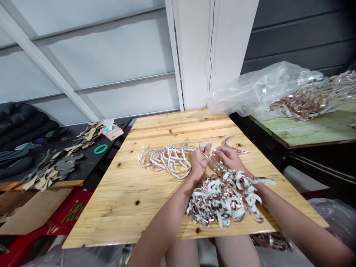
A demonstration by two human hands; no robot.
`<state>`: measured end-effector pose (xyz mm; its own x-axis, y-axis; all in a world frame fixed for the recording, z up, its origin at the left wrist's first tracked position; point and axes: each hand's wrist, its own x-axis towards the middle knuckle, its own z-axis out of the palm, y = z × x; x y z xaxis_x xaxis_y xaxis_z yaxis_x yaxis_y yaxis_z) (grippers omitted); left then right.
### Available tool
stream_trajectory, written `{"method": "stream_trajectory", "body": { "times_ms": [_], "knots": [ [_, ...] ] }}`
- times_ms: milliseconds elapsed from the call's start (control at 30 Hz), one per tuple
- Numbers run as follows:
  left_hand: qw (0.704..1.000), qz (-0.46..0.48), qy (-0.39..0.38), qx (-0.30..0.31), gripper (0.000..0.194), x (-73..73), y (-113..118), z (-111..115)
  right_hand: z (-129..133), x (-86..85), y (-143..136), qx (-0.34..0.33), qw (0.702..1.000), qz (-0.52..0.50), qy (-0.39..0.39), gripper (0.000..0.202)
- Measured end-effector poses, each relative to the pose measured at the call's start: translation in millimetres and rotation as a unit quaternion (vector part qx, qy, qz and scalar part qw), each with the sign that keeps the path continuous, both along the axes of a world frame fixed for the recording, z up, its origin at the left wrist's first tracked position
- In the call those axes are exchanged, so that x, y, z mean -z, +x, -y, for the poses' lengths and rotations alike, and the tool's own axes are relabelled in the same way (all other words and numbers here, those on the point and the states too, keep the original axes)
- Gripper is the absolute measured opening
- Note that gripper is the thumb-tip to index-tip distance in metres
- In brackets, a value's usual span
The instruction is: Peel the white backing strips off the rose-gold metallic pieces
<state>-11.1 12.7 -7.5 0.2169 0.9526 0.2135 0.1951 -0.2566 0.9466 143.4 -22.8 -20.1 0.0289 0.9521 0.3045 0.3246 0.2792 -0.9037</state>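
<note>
Left hand and right hand pinch a pale strip, right of centre. Looped strips lie at centre, a curled heap lower right; finished share cannot be determined.

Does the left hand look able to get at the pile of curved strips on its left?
Likely yes: the pile of curved strips lies beside the left hand with nothing visibly blocking, though it seems to hold a pale strip.
</note>
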Motion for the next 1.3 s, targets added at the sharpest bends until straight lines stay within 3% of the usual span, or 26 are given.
{"method": "stream_trajectory", "body": {
  "times_ms": [133,233,400,500,633,733,833,900,1067,1233,1300],
  "knots": [
    [0.997,-0.062,0.027,-0.031,0.064,-1.2,1.3,0.3,-0.3,1.6,1.5,0.008,1.000,-0.010,-0.011,0.037],
    [0.998,-0.056,0.015,-0.040,0.065,1.4,1.1,-3.2,-3.8,4.4,0.5,0.036,0.999,-0.005,-0.028,0.037],
    [0.989,0.110,-0.015,0.096,0.052,3.6,1.4,-5.8,-4.4,2.6,0.1,0.056,0.998,0.008,-0.013,0.037],
    [0.979,0.148,-0.024,0.137,0.041,0.7,4.3,0.5,1.1,-3.4,2.1,0.065,0.997,0.041,0.015,0.033],
    [0.984,0.099,-0.018,0.148,0.031,-3.5,5.5,8.7,10.8,-12.4,5.6,0.094,0.990,0.092,0.045,0.029],
    [0.987,0.002,0.036,0.156,0.027,-3.0,2.2,8.0,16.5,-18.9,6.7,0.081,0.988,0.115,0.063,0.027],
    [0.980,-0.066,0.106,0.155,0.032,-0.4,-0.1,5.1,19.9,-24.2,5.8,0.052,0.987,0.131,0.077,0.027],
    [0.980,-0.065,0.129,0.136,0.040,1.2,0.1,4.6,20.7,-26.0,4.7,0.048,0.986,0.137,0.081,0.028],
    [0.996,-0.020,0.018,0.089,0.059,3.3,-1.0,6.4,16.8,-23.6,5.1,0.111,0.980,0.155,0.053,0.028],
    [0.983,0.075,-0.055,0.160,0.058,4.8,-3.3,4.7,6.5,-16.5,16.2,0.202,0.968,0.148,0.001,0.030],
    [0.981,0.108,-0.052,0.150,0.056,4.7,-1.8,3.1,3.9,-14.5,20.6,0.212,0.968,0.130,-0.017,0.031]
  ]
}}
